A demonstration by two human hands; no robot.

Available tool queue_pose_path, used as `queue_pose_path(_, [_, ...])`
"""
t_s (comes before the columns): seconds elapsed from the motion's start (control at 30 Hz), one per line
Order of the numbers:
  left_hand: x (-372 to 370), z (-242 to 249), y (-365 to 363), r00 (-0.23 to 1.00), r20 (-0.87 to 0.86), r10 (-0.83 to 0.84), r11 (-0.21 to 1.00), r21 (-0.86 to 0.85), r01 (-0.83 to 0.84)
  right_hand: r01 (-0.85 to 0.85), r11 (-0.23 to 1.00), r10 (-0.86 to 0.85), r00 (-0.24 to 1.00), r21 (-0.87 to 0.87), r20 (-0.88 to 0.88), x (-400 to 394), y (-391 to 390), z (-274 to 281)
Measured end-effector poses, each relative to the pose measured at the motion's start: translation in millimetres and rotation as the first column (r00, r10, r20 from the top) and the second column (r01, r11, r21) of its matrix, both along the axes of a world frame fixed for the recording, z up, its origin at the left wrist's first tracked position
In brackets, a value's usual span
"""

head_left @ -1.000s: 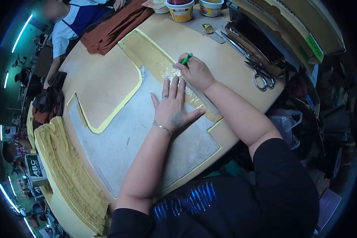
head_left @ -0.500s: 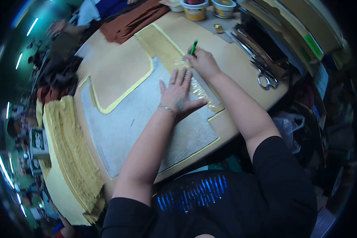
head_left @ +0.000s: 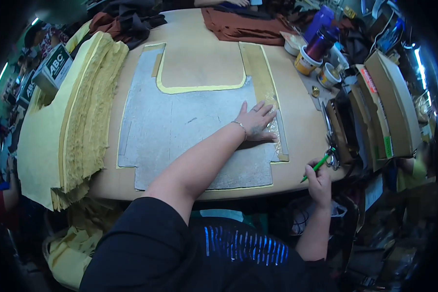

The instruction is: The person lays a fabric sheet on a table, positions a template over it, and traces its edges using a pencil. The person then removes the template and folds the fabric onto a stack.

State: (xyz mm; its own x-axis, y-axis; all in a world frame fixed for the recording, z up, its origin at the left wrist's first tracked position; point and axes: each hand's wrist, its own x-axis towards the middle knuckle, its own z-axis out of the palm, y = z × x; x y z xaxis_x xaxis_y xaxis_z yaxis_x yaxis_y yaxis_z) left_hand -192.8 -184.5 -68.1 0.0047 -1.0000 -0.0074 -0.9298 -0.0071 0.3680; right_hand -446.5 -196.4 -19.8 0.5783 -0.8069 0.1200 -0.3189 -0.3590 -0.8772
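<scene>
My left hand (head_left: 257,122) lies flat with fingers spread on the right part of a grey, U-shaped template (head_left: 194,131). Shiny clear tape (head_left: 273,117) covers the template's right strip beside my fingers. Beneath it, pale yellow material (head_left: 199,90) shows as a narrow border around the cutout and the outer edges. My right hand (head_left: 319,184) is off the template, near the table's front right edge, with its fingers closed around a green pen (head_left: 318,168). The pen's tip points down to the left and touches nothing I can see.
A thick stack of yellow fabric pieces (head_left: 90,102) stands at the left table edge. Scissors (head_left: 331,153) lie at the right by cardboard pieces (head_left: 384,97). Tubs (head_left: 306,61) and brown cloth (head_left: 246,27) sit at the back. Another person's hand (head_left: 239,2) shows at the far edge.
My right hand has moved from the template's upper right edge back toward the front right, still holding the pen. My left hand stays pressed on the template. The view has turned and shifted.
</scene>
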Motion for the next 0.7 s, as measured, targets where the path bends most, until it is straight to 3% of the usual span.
queue_pose_path(0.13, [44, -20, 49, 0.926, -0.375, 0.033, 0.908, -0.376, -0.185, -0.008, 0.998, 0.003, 0.997, -0.061, -0.078, 32, -18, -12])
queue_pose_path(0.2, [71, -1, 118, 0.895, -0.337, 0.294, 0.809, -0.411, -0.42, 0.031, 0.997, -0.04, 0.992, -0.071, -0.123, 45, -31, -19])
queue_pose_path(0.23, [96, -6, 148, 0.876, -0.197, 0.44, 0.754, -0.449, -0.48, 0.066, 0.986, -0.094, 0.978, -0.15, -0.184, 54, -33, -15])
queue_pose_path(0.27, [116, -7, 183, 0.809, -0.166, 0.564, 0.661, -0.496, -0.563, 0.06, 0.976, -0.103, 0.975, -0.211, -0.196, 61, -39, -19])
queue_pose_path(0.33, [146, -26, 246, 0.51, -0.104, 0.854, 0.416, -0.453, -0.789, 0.038, 0.944, -0.115, 0.969, -0.329, -0.217, 75, -53, -31])
queue_pose_path(0.37, [147, -24, 263, 0.445, -0.105, 0.889, 0.376, -0.385, -0.843, 0.065, 0.958, -0.135, 0.961, -0.28, -0.24, 85, -55, -31])
queue_pose_path(0.43, [147, -17, 289, 0.303, -0.105, 0.947, 0.27, -0.246, -0.931, 0.041, 0.936, -0.166, 0.927, -0.35, -0.337, 99, -65, -45])
queue_pose_path(0.57, [142, -20, 289, 0.295, -0.267, 0.918, 0.24, -0.219, -0.946, 0.139, 0.917, -0.275, 0.899, -0.373, -0.342, 114, -68, -54])
queue_pose_path(0.7, [152, -19, 285, 0.227, -0.424, 0.877, 0.203, -0.103, -0.974, 0.174, 0.949, -0.249, 0.923, -0.262, -0.292, 111, -73, -55])
